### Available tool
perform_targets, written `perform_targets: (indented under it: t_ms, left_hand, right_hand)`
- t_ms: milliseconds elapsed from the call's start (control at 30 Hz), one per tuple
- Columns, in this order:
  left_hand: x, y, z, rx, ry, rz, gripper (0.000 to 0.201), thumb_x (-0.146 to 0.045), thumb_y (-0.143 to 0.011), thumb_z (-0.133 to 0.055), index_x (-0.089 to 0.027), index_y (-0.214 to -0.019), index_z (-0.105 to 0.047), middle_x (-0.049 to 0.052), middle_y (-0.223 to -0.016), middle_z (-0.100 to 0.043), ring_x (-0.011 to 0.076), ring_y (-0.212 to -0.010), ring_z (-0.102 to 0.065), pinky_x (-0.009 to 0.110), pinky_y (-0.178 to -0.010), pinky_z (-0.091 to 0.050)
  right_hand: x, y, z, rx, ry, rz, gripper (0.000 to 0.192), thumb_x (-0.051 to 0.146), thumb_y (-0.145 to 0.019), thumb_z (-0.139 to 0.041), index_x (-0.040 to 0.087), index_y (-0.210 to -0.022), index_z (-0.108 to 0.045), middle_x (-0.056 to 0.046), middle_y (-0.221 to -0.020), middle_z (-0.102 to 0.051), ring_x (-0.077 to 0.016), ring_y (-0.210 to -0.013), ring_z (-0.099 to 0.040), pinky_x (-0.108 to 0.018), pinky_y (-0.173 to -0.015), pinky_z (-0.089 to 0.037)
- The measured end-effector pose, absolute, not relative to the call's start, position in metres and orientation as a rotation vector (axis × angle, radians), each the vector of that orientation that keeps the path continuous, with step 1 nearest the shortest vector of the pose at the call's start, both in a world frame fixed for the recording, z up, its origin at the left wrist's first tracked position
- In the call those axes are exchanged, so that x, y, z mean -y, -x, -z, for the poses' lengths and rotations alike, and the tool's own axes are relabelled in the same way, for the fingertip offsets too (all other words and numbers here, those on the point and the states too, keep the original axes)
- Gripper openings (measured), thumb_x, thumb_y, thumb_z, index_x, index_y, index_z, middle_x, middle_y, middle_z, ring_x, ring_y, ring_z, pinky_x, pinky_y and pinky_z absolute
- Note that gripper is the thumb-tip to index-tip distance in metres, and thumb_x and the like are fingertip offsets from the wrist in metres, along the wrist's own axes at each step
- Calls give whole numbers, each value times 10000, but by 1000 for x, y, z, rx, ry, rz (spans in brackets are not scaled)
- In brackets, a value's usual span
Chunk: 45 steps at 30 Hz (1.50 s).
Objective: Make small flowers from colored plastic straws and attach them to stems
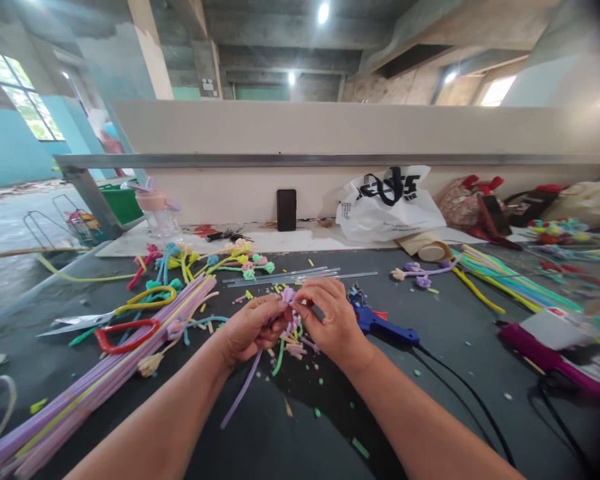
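My left hand (260, 323) is closed around a purple pipe cleaner (241, 390), whose long tail hangs down below the fingers. At its top a small purple flower-like bunch (288, 295) sticks out between the two hands. My right hand (327, 317) pinches at this bunch with thumb and forefinger, from the right side. Below and behind the hands lie small cut pieces (295, 347) in pale yellow, pink and green. A blue glue gun (387, 328) rests just right of my right hand. The fingers partly hide the bunch.
Scissors (115, 310) with yellow and red handles lie left on a long bundle of pipe cleaners (87, 393). Finished-looking coloured flowers (245, 260), clear glue sticks (300, 276) and a propped phone (287, 210) are behind. A purple glue gun (555, 360) and more pipe cleaners (520, 280) lie right.
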<state>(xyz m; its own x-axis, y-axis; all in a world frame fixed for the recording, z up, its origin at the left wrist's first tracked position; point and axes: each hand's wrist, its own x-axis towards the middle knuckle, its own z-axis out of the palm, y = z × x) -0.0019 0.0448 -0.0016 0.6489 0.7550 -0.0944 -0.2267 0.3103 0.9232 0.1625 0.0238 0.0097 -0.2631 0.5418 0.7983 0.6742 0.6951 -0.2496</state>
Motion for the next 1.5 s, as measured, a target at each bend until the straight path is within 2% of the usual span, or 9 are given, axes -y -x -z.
perform_targets:
  t_ms: [267, 1167, 1333, 1500]
  left_hand:
    - [-45, 2, 5, -559, -1082, -674, 230, -357, -815, -503, -161, -696, -484, -81, -483, -302, 21, -376, -135, 162, -344, -72]
    - [-43, 0, 4, -581, -1123, -684, 231, -362, -798, -516, -152, -704, -522, -88, -464, -300, 17, -356, -135, 163, -334, -87]
    - [-45, 2, 3, -616, -1105, -689, 229, -355, -793, -501, -147, -699, -518, -84, -469, -300, 17, -366, -131, 159, -343, -76]
    - [-47, 4, 1, -622, -1081, -686, 218, -344, -779, -489, -143, -699, -521, -77, -484, -310, 19, -378, -131, 151, -355, -92]
  right_hand:
    - [-26, -163, -8, 1919, 953, 142, 78, 136, -786, -555, 211, -764, -548, -13, -754, -626, -176, -823, -568, -337, -800, -368]
    - [-29, -164, -7, 1913, 1042, 32, 114, 131, -773, -562, 195, -682, -533, -3, -695, -591, -165, -745, -549, -323, -762, -372]
    - [-28, -164, -10, 1902, 1071, -47, 52, 145, -739, -578, 192, -742, -556, -2, -722, -576, -145, -661, -529, -314, -713, -397]
    - [-27, -167, -12, 1790, 1040, -120, 99, 163, -748, -538, 195, -839, -559, -16, -784, -565, -144, -663, -518, -306, -689, -420]
